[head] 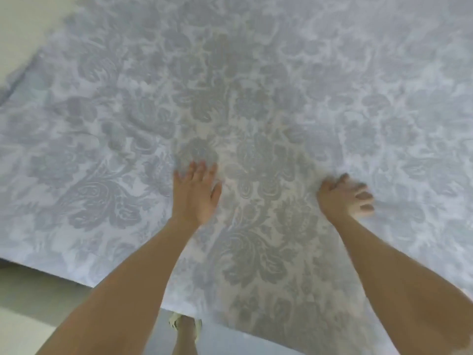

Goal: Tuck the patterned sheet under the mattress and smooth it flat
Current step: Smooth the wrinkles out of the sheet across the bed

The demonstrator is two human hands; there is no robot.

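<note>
My left hand [195,193] lies flat, fingers straight, on the pale grey-blue floral-patterned fabric sheet [256,98] spread before me, my blurred right hand's [344,198] grip I cannot tell; I'd sweep both outward, pressing evenly.

Your patterned sheet [256,111] is matt woven cloth, pale blue with grey damask, softly wrinkled in places; the floor [30,298] looks smooth.
</note>
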